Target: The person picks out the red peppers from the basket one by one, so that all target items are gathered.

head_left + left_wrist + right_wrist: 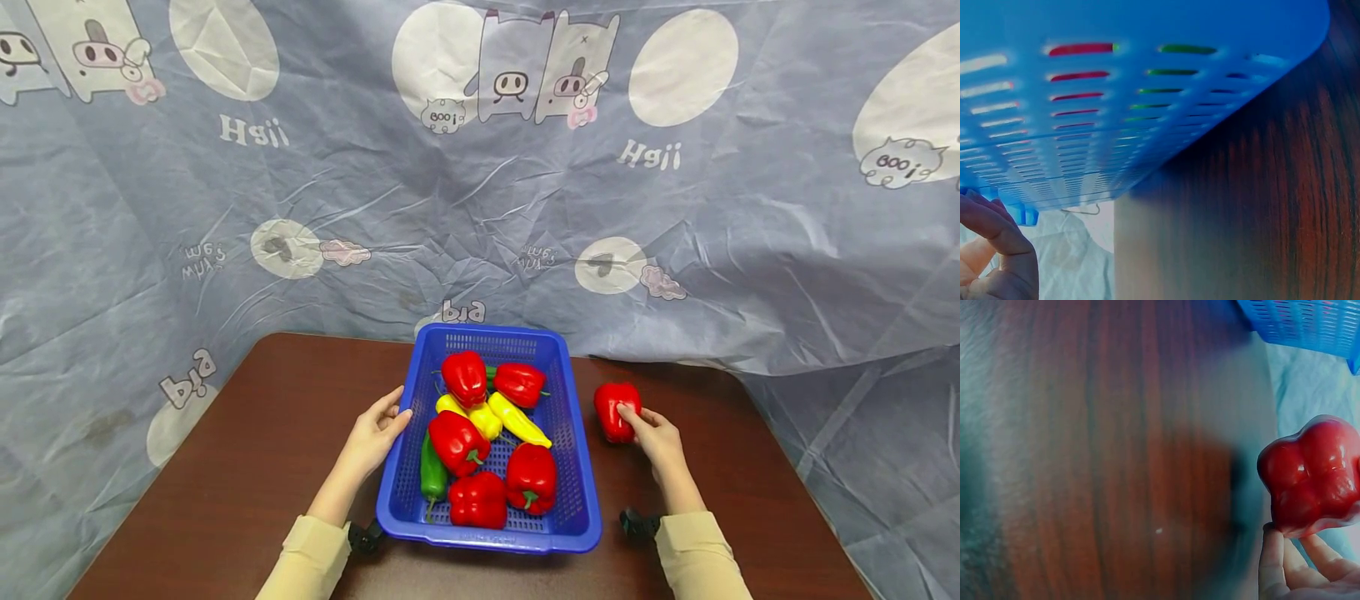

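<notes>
Left hand: thumb over the left rim of the basket, fingers bent against the outside, pinching the rim. Apply light inward pressure only, so that the basket sits square on the bench. Right hand: thumb and fingertips pinch one red pepper, held to the right of the basket; it appears raised off the bench. The skin looks smooth and probably slippery, so grip the body firmly at opposite sides without squeezing hard, and hold the pepper clear of the right rim.

Count, left to right: basket, one; green pepper at the near left inside, one, with a further green patch between the far reds unidentifiable; yellow peppers at centre, at least two, overlap hiding the exact number; red peppers, five inside the basket plus one in the right hand, six in all
</notes>
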`<state>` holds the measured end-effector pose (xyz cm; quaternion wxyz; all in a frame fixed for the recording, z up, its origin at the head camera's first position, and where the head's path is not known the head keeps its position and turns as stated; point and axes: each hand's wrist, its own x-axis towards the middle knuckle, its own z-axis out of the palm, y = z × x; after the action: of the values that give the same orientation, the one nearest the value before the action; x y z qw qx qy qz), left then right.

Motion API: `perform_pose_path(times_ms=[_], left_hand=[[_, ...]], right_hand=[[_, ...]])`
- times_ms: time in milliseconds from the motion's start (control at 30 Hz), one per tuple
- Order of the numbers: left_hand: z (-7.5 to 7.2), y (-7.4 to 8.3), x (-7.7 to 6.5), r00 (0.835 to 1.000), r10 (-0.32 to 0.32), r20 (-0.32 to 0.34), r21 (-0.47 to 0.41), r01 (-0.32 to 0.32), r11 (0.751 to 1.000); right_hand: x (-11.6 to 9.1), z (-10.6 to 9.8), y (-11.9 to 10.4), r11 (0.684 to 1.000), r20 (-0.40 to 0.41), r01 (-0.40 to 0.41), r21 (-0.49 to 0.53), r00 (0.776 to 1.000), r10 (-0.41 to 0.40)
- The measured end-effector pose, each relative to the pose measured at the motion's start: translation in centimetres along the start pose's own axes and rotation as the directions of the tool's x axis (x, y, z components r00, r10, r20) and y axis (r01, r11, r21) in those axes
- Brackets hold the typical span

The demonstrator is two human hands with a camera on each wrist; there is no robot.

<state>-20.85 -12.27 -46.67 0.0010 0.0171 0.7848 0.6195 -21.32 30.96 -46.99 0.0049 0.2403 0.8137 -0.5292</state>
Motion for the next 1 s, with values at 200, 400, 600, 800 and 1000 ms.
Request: perform_pose_path(times_ms=[200, 400, 600, 800, 1000], left_hand=[[0.0, 0.0, 0.0, 1.0, -0.004, -0.012, -0.01, 0.003, 1.0], [0.0, -0.3, 0.0, 1.0, -0.015, -0.009, -0.016, 0.015, 1.0], [-0.1, -0.2, -0.1, 1.0, -0.012, -0.005, -0.021, 0.012, 1.0], [-0.1, -0.1, 0.0, 1.0, -0.001, 0.0, -0.031, 0.001, 1.0], [-0.1, -0.4, -0.1, 0.997, 0.075, 0.002, -0.056, -0.075, 0.996]], right_hand=[[0.1, 0.2, 0.6, 0.999, 0.008, -0.039, 0.03, 0.999, 0.039], [0.2, 0.0, 1.1, 0.997, 0.021, -0.044, 0.06, 0.999, 0.043], [0.1, -0.3, 1.3, 0.997, 0.062, -0.022, 0.073, 0.998, 0.018], [0.2, -0.1, 1.7, 0.994, 0.062, -0.021, 0.106, 0.998, 0.014], [0.1, -0.1, 1.9, 0.998, 0.07, -0.014, 0.065, 0.997, 0.009]])
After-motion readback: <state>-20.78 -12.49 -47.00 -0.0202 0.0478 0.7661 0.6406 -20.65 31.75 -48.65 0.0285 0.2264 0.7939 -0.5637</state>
